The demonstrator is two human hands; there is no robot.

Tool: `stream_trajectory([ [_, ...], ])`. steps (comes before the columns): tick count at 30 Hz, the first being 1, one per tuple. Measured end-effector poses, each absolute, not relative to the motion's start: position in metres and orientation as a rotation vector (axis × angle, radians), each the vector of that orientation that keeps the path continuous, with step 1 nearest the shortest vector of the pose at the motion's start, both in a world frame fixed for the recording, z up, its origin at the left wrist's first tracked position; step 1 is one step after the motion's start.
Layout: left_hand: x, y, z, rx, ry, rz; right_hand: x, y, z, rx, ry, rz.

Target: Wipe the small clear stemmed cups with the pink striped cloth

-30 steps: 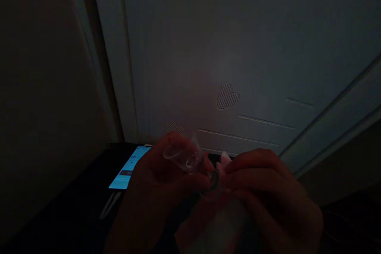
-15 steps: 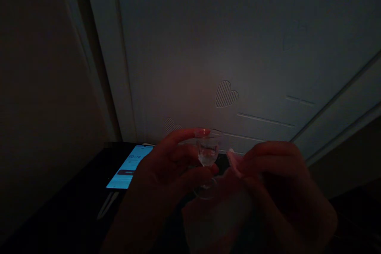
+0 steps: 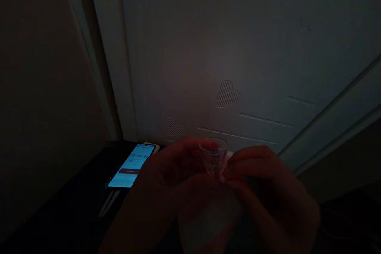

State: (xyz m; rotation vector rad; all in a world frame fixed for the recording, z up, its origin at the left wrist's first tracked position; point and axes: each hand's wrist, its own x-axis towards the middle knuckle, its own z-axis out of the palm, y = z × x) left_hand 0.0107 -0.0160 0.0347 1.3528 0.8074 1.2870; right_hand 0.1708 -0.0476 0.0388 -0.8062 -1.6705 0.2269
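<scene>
The scene is very dark. My left hand (image 3: 166, 182) is closed around a small clear stemmed glass (image 3: 213, 157), which stands upright with its rim upward. My right hand (image 3: 264, 182) is pinched on a pale pink cloth or tissue (image 3: 225, 166) pressed against the right side of the glass. More of the pale cloth (image 3: 214, 218) hangs below between my hands. The foot of the glass is hidden by my fingers.
A lit phone (image 3: 132, 165) lies on a dark surface (image 3: 74, 214) to the left of my hands, a thin pale object (image 3: 108, 203) just in front of it. Behind stands a pale panel (image 3: 253, 47) with heart-shaped cutouts (image 3: 228, 93).
The glass went from tilted on its side to upright. My right hand with the cloth has moved in from beside the glass to press against its side.
</scene>
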Motion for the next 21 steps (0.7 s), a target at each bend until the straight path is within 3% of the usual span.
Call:
stream_trajectory([
  [21,0.010,-0.014,0.038,1.247,0.703,1.195,0.190,-0.044,0.046,-0.781,-1.955,0.411],
])
